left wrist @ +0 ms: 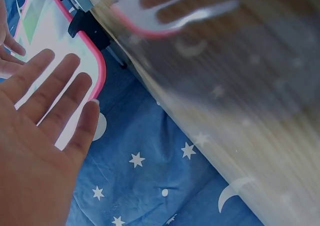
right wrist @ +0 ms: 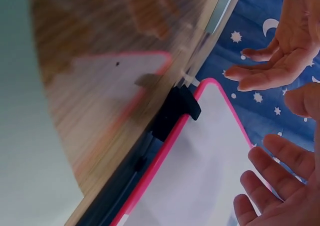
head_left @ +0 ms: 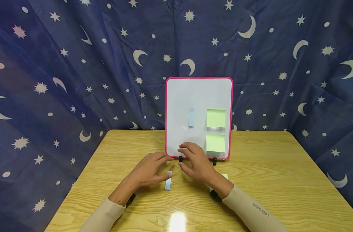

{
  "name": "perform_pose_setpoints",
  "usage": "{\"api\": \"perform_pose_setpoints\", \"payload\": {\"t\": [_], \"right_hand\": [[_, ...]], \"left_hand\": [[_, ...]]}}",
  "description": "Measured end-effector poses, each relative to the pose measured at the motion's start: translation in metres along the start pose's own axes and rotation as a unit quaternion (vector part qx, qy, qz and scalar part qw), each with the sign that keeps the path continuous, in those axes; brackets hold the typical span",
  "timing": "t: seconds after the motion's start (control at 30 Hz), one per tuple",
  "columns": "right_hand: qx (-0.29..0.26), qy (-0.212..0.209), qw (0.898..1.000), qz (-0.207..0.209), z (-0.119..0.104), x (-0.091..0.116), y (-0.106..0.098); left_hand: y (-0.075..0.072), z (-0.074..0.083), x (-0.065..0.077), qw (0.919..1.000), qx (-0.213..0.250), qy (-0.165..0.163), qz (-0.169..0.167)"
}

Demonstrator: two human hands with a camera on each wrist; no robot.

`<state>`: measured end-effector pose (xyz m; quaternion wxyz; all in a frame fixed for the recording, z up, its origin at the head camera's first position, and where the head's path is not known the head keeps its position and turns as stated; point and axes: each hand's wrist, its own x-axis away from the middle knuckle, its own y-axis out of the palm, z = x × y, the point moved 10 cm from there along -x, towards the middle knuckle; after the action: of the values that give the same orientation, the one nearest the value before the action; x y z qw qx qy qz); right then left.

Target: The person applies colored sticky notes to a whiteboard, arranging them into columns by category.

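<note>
My left hand hovers over the table with its fingers extended, holding nothing. Its thumb is near a narrow blue sticky-note pad on the wood. To the right, my right hand, also holding nothing, is held before the lower edge of a pink-framed whiteboard, fingers loosely spread. A blue sticky-note strip is stuck on the board's middle. Two pale green sticky notes sit one above the other on its right side. In the right wrist view both hands, the left and right, appear apart.
Black stand clips support the upright board at its bottom edge. Under my right wrist, a pale green sticky-note pad is partly hidden. A wooden table bears everything, and a blue star-and-moon curtain hangs behind it.
</note>
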<state>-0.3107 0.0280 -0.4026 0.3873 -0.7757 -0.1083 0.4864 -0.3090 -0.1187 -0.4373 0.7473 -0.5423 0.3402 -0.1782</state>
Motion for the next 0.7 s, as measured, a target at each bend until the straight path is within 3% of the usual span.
{"api": "perform_pose_setpoints", "payload": {"t": [0.5,0.7], "right_hand": [[-0.014,0.007,0.998,-0.060,-0.015,0.007,0.018],[-0.015,0.004,0.996,-0.085,-0.020,0.009,0.023]], "left_hand": [[0.017,-0.002,0.009,0.9937,0.045,-0.014,-0.101],[0.022,-0.004,0.012,0.9916,0.050,-0.021,-0.117]]}}
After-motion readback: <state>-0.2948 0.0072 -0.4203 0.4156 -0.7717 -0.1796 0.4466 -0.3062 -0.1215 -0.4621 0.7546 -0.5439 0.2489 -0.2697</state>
